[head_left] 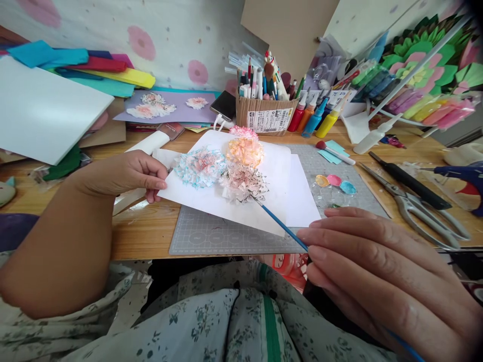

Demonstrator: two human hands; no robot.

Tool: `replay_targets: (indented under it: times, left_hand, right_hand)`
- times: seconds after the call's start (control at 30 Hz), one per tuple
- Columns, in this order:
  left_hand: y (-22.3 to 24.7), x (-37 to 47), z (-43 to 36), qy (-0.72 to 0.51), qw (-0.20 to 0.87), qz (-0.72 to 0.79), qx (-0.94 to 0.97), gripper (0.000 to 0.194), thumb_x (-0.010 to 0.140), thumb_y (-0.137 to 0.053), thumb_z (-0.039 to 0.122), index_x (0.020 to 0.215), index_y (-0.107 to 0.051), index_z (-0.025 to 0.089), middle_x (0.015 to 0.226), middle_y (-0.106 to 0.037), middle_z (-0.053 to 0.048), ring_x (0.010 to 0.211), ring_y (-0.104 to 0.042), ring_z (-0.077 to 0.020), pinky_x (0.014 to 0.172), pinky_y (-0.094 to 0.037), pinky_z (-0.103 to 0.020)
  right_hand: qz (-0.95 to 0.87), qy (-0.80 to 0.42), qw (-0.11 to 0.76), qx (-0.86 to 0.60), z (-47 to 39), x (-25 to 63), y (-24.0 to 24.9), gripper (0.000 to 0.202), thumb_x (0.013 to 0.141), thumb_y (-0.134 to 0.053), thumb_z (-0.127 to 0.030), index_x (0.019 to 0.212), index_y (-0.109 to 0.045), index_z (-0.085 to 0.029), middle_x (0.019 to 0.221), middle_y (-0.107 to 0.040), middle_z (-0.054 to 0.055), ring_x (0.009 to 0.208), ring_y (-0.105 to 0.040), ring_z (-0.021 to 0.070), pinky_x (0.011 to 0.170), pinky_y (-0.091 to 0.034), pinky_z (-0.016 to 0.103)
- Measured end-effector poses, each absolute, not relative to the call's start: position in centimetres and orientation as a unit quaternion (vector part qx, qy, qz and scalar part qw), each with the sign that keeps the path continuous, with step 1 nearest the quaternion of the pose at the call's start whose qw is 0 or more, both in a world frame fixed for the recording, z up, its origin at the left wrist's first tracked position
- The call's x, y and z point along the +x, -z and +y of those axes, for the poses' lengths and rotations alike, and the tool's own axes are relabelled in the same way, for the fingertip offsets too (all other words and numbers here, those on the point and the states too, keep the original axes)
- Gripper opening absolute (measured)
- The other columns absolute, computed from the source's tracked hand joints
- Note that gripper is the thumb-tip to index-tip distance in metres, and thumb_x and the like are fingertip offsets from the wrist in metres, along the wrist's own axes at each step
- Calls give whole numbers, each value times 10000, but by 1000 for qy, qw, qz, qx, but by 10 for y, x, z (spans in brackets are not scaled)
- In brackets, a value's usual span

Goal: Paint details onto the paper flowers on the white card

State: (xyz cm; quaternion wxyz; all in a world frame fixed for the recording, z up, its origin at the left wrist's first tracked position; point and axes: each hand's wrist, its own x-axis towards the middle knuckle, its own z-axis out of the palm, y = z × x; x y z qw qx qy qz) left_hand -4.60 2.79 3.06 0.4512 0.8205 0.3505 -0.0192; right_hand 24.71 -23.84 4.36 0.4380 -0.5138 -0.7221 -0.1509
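Note:
My left hand (139, 173) pinches the left corner of a white sheet of paper (260, 221), tilted above the desk. Ruffled paper flowers lie on the sheet: a blue-edged one (199, 166), an orange one (244, 152), a pink one (243, 132) mostly behind it, and a dark-edged one (244, 182). In my right hand (373, 266) is a thin blue paintbrush (281, 223), held between closed fingers. Its tip meets the lower right edge of the dark-edged flower. Another white sheet (302, 196) lies beneath, over a grey cutting mat (211, 234).
Right of the sheet are small paint cups (334, 180), a red-tipped brush (335, 152), scissors (418, 208) and a blue glue gun (460, 176). Behind stand a cardboard box of pens (264, 113) and paint bottles (313, 118). A purple sheet (181, 103) with flowers lies back left.

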Motion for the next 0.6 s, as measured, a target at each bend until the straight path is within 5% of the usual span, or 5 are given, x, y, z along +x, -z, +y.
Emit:
replay_targets:
  times: [0.17,0.6]
  left_hand:
    - [-30,-47,28,20,446,355,821,331,726,-666,422,524,-645,160,471,-627,-19,411,-537,-89,424,-417,-145]
    - [-29,-47,27,9,458,356,815,334,701,-689,451,536,-667,162,466,-626,-20,415,-550,-90,427,-432,-138]
  right_hand:
    - [-781,136,377,-480,-238,252,-51,35,844,-660,-209,812,-673,-207,829,-749,3,848,-710,165,873,-599,339]
    - [-682,89,442,-575,-252,241,-40,63,809,-712,-269,850,-676,-238,895,-753,-28,927,-695,209,927,-561,473]
